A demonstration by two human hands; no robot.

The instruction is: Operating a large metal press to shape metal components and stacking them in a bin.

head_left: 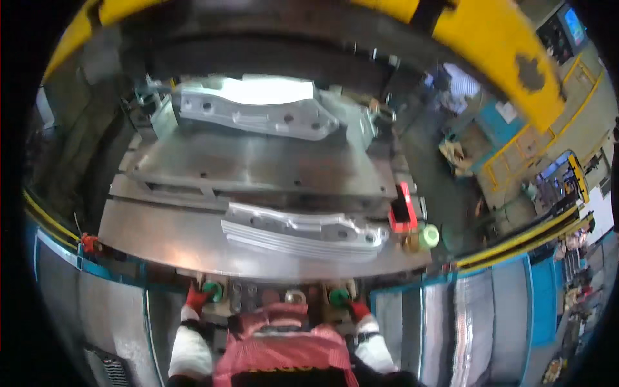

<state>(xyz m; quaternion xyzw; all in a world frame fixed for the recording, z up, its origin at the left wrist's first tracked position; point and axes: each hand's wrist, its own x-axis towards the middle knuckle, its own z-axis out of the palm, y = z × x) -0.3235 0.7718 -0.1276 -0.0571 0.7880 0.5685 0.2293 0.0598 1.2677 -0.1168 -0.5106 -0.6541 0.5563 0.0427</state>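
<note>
My left hand [196, 298], in a red glove, reaches to a round green button [213, 291] on a control panel below the table edge. Its fingers look spread at the button's side. Opposite it, my right hand [358, 311], also red-gloved, lies against a second green button [338, 297] with its fingers extended, partly hard to make out. Neither hand holds a thing. Beyond the panel, long stamped metal panels [303, 231] lie stacked on the steel table [161, 235]. Farther back, another shaped metal panel [258, 115] with holes sits in the press.
A dark press beam with yellow parts [496, 51] spans overhead. At the table's right edge stand a red box [403, 209] and a pale green container [428, 237]. Yellow-edged rails [516, 240] and blue-framed panels [543, 300] flank me. A person [459, 87] is at the far right.
</note>
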